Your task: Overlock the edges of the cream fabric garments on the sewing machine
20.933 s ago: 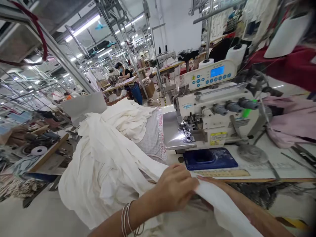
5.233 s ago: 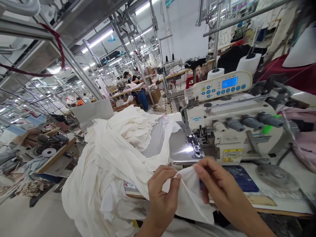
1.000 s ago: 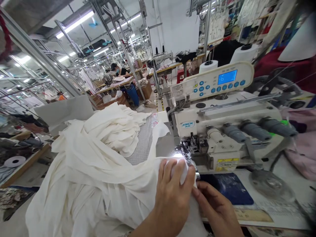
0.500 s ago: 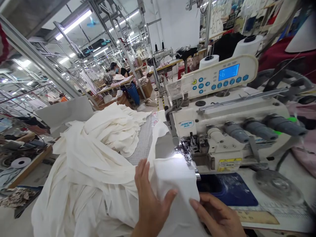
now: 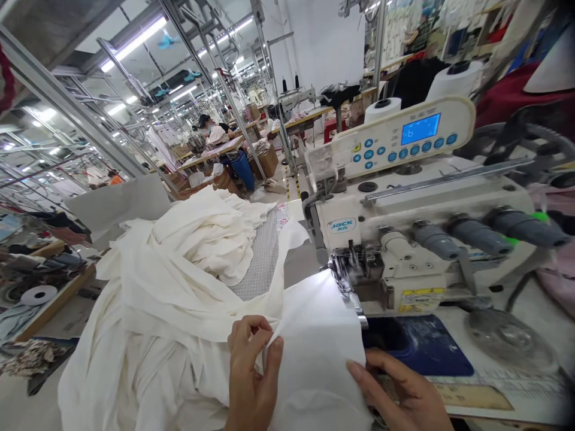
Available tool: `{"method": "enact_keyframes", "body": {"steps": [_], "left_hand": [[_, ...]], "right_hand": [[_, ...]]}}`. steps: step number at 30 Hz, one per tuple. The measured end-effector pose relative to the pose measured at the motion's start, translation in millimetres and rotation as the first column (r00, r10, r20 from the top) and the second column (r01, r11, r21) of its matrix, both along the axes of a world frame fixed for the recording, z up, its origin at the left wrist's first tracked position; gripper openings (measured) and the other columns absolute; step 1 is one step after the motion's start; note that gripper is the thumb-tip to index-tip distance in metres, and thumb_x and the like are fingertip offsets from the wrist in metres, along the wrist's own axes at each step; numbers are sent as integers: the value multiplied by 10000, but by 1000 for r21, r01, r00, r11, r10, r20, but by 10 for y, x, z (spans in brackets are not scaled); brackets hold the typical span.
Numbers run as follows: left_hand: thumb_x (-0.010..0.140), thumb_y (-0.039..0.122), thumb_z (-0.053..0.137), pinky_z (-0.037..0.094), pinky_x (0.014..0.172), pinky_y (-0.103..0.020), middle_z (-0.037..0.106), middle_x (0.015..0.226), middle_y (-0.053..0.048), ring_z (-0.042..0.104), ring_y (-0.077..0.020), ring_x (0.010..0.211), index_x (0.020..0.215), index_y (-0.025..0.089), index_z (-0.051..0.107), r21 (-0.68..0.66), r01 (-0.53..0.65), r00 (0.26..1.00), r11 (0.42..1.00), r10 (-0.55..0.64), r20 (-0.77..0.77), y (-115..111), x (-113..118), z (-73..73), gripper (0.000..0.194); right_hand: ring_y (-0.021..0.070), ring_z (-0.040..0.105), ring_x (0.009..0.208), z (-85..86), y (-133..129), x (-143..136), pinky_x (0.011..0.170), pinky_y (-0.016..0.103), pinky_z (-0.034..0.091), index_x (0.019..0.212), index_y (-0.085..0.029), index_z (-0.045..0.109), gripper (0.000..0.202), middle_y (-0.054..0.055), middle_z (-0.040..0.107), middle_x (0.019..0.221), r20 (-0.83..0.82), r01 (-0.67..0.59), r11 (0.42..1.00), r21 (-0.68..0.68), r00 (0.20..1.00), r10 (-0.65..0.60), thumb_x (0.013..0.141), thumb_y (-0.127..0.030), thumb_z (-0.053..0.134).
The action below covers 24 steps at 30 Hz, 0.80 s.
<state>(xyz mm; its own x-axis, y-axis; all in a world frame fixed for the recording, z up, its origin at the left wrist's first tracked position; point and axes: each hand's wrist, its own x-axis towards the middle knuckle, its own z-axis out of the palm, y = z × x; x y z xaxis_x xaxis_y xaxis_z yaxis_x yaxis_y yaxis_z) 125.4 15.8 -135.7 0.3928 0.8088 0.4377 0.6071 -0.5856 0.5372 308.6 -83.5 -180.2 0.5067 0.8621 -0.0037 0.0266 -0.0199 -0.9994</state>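
Note:
A white fabric piece [image 5: 321, 341] lies in front of the overlock sewing machine [image 5: 381, 209], its far corner under the lit presser foot [image 5: 344, 278]. My left hand [image 5: 254, 368] pinches the left edge of this piece between thumb and fingers. On the opposite edge, my right hand [image 5: 398, 386] grips the fabric with the thumb on top and the fingers curled beneath. Left of both hands, a large heap of cream-white cloth [image 5: 166, 323] spreads over the table and hangs down towards me.
A control panel [image 5: 406, 137] with a blue display tops the machine. Thread cones [image 5: 381, 111] stand behind it. A dark blue plate [image 5: 431, 344] and a ruler strip [image 5: 476, 395] lie right of the needle area. Further back a person [image 5: 215, 129] sits among other workstations.
My left hand has drawn back towards me and left, going from spread fingers to a pinch on the fabric edge. The fabric's left side is pulled nearer. My right hand has barely moved.

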Motion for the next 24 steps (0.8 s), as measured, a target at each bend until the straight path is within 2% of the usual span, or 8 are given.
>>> {"method": "enact_keyframes", "body": {"steps": [4, 10, 14, 19, 24], "left_hand": [[936, 255, 495, 401, 771, -309, 554, 854, -29, 519, -178, 856, 734, 200, 529, -106, 23, 999, 994, -19, 33, 73, 67, 95, 212], [952, 347, 464, 374, 747, -286, 525, 770, -8, 491, -160, 766, 691, 196, 496, -242, 64, 994, 968, -40, 103, 261, 208, 295, 304], [944, 400, 462, 365, 689, -263, 504, 751, -5, 469, -157, 751, 682, 196, 481, -301, 93, 989, 949, -52, 141, 408, 311, 410, 333], [927, 407, 466, 356, 662, -258, 469, 691, 9, 446, -144, 701, 657, 193, 462, -248, 113, 985, 962, -75, 156, 578, 419, 500, 345], [940, 380, 439, 365, 634, -247, 422, 652, 25, 435, -129, 662, 646, 192, 432, -154, 77, 995, 985, -65, 80, 780, 508, 542, 349]], "right_hand": [[154, 647, 644, -6, 43, 68, 599, 158, 501, 749, -237, 732, 192, -11, 719, 700, 69, -51, 998, 43, 996, 48, 826, -395, 657], [159, 614, 687, 64, 93, 27, 618, 167, 479, 705, -242, 702, 214, -19, 674, 698, -77, 6, 1000, 22, 997, -4, 813, -423, 665], [174, 610, 722, 96, 128, 16, 649, 185, 470, 659, -236, 694, 225, -15, 615, 667, -100, 37, 999, 14, 994, -35, 789, -419, 683], [199, 627, 750, 112, 152, 41, 681, 209, 486, 642, -231, 677, 236, -7, 571, 643, -111, 32, 999, 17, 993, -30, 793, -412, 682], [205, 624, 736, 129, 166, 42, 677, 225, 507, 655, -219, 684, 238, 5, 601, 667, -131, 37, 999, 20, 991, -34, 797, -411, 674]]}}
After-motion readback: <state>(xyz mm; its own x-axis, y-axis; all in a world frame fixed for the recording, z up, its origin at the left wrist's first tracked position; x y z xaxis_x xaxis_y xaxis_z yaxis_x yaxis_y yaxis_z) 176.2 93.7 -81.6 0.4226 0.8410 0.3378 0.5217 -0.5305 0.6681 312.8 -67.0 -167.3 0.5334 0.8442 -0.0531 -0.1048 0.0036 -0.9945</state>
